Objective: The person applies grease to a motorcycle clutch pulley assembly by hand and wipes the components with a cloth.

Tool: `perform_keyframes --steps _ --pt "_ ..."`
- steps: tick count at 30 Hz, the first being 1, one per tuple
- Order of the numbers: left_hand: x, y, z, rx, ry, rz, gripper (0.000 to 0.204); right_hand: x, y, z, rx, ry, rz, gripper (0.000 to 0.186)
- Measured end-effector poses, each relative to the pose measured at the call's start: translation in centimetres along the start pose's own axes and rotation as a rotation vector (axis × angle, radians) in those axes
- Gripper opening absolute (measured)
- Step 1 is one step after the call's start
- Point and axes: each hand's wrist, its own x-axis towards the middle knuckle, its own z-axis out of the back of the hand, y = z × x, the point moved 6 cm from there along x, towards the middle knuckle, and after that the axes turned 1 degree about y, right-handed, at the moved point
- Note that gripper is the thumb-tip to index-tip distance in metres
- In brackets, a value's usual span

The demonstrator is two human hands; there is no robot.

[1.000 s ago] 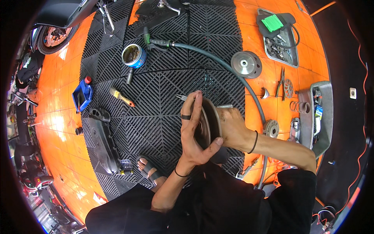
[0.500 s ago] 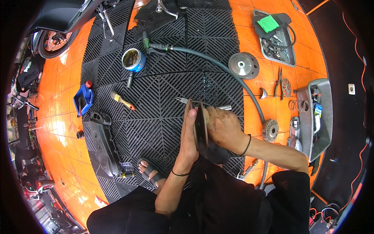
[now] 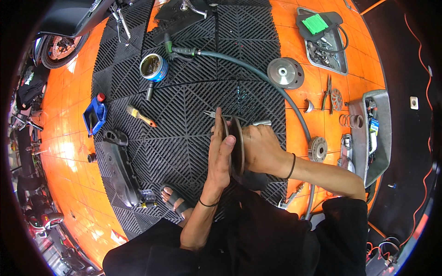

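Edge-on in front of my body is a dark metal pulley (image 3: 238, 147) made of two round plates with a narrow gap between them. My left hand (image 3: 220, 158) lies along its left plate, fingers pointing up and thumb hooked on the rim. Against the opposite side presses my right hand (image 3: 265, 152), its fingers curled into a fist; what they close round is hidden. Just beyond the pulley, a metal tool with a pointed tip (image 3: 210, 113) and a silver cylinder (image 3: 262, 123) rest on the black ribbed mat (image 3: 179, 133), partly covered by my hands and the pulley.
A blue can (image 3: 154, 67), a paintbrush (image 3: 141, 116) and a black cover (image 3: 119, 165) occupy the left. A hose (image 3: 251, 68) crosses the mat. Metal discs (image 3: 282, 72), pliers (image 3: 326, 95), a spring (image 3: 351, 121) and a grey bin (image 3: 378, 158) stand on the right.
The pulley has turned slightly between my hands, with its plates tilted a little differently. My left hand has slid a bit down and left. My right fist has rotated, its knuckles now higher.
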Motion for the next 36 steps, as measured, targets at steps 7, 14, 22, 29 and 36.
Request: perform_keyframes --steps 7,14,22,29,36 --pt "1.0 -1.5 -0.1 0.112 0.010 -0.051 0.092 0.4 -2.1 0.4 0.176 0.048 0.000 0.042" --pt "1.0 -6.9 2.4 -0.175 0.053 -0.114 0.076 -4.9 -6.7 -1.9 1.148 -0.123 -0.223 0.084" --pt "0.4 -8.3 3.8 0.334 0.036 -0.329 0.062 -4.6 -4.8 -2.2 1.186 -0.134 -0.179 0.072" --pt "0.3 -9.1 4.7 0.363 0.130 -0.465 0.067 -4.1 -3.9 -2.8 1.206 -0.051 -0.080 0.069" --pt "0.2 -9.9 4.7 0.332 0.136 -0.513 0.076 -3.8 -3.9 -2.9 1.218 -0.061 -0.111 0.069"
